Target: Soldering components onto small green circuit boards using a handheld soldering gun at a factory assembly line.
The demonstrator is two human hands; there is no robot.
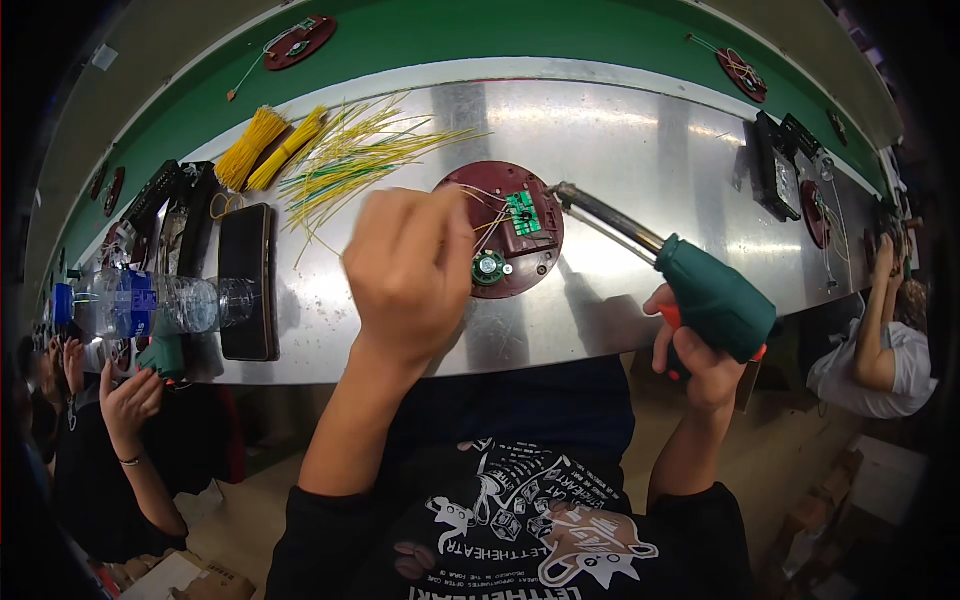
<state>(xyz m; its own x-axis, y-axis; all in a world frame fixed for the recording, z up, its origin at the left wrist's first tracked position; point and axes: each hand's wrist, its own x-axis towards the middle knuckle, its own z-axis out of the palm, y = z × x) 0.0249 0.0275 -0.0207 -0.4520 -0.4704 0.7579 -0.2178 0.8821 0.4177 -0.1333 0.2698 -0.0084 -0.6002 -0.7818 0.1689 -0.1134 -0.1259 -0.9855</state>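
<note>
A round maroon plastic housing (528, 278) lies on the metal bench in front of me. It carries a green circuit board (523, 213), a small round green part like a speaker (488, 267) and thin wires. Over the housing's left edge, my left hand (408, 270) is closed with its fingers pinched. The hand itself hides whatever is between the fingertips. A dark green soldering gun (715, 298) is gripped in my right hand (705, 368), one finger at its red trigger. Its tip reaches toward the upper right of the board, apparently apart from it.
Bundles of yellow wire (252, 148) and loose yellow and green wires (345, 175) lie at left. A dark phone (247, 283) and a plastic bottle (165, 303) are nearer. Co-workers' hands (130, 400) show on both sides. More maroon housings (740, 76) rest on the green strip.
</note>
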